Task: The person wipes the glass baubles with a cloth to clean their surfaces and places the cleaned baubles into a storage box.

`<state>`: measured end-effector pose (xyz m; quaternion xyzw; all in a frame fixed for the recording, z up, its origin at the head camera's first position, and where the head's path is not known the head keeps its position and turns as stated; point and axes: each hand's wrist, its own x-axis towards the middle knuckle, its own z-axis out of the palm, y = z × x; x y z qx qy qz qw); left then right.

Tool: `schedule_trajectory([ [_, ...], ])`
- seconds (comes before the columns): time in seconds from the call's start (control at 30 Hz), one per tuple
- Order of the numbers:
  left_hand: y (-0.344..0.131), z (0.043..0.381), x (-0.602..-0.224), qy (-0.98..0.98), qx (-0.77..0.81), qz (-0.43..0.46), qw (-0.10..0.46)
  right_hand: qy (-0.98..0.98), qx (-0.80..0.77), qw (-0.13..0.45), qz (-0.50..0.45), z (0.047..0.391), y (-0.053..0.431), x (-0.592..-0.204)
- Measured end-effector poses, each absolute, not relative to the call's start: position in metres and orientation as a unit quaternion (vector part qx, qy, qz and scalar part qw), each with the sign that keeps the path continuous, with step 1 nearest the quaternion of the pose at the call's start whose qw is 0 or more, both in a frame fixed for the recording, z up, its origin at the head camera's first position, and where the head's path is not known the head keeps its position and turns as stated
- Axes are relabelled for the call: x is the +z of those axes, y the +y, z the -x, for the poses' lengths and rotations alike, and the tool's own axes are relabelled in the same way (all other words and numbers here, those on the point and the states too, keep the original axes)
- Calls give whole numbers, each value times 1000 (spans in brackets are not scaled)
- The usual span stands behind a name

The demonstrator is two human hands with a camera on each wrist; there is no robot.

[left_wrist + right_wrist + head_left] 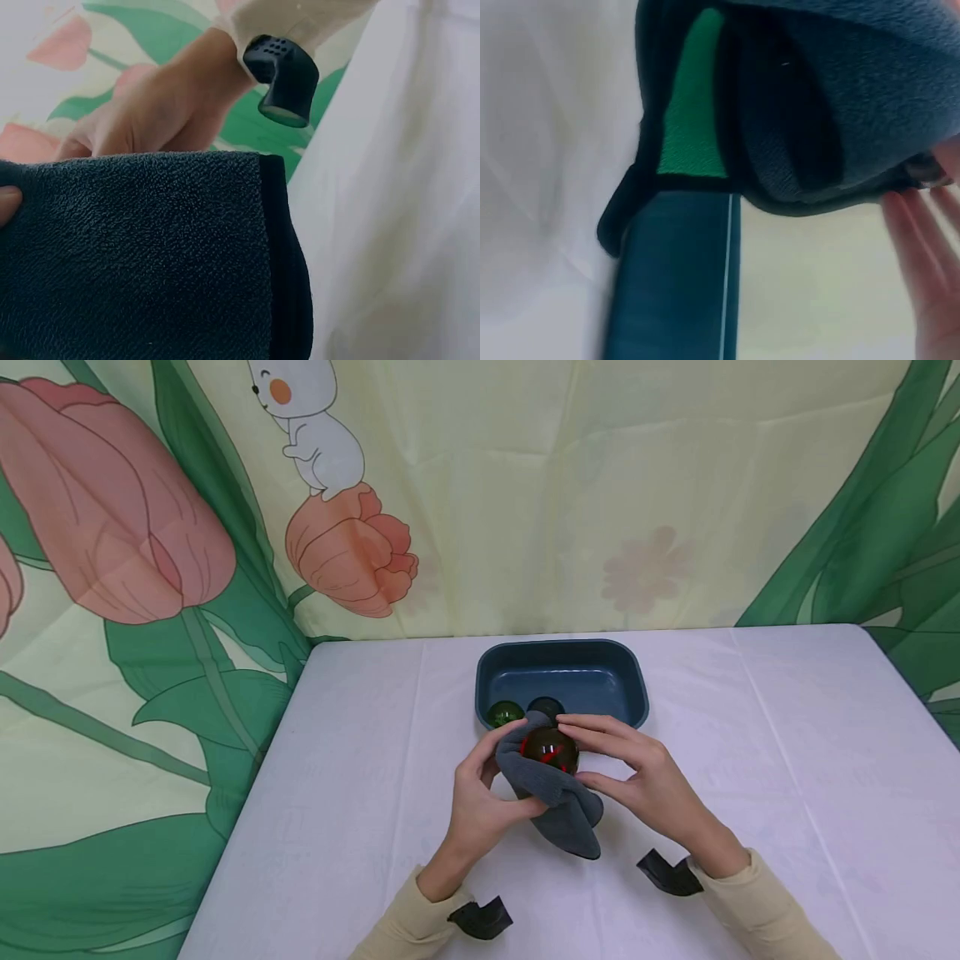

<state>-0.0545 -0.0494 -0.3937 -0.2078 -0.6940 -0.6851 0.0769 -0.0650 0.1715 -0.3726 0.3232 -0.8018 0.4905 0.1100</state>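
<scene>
In the head view, my left hand (483, 802) holds a dark grey-blue cloth (570, 814), its thumb on the near side. A glossy dark ball with red streaks (550, 747) lies against the folded cloth. The fingertips and thumb of my right hand (637, 768) pinch that ball from its right side. Fleecy cloth (135, 240) fills much of the left wrist view, hiding most of the grip. From the right wrist, the cloth (885, 90) hides nearly all of the ball, and a green patch (694, 112) shows on it.
Just beyond the hands stands a blue rectangular tub (562, 653). A green ball (505, 712) and a dark ball (546, 706) sit in its near left part. White cloth covers the table (360, 793). A printed curtain (510, 527) hangs behind.
</scene>
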Motion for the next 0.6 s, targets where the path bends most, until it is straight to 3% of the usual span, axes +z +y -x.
schedule_trajectory([
  [0.37, -49, 55, -395, -697, -683, 207, 66, -789, 462, 136, -381, 63, 172, -368],
  [0.6, -51, 56, -395, -692, -684, 224, 58, -775, 519, 95, -349, 62, 171, -369],
])
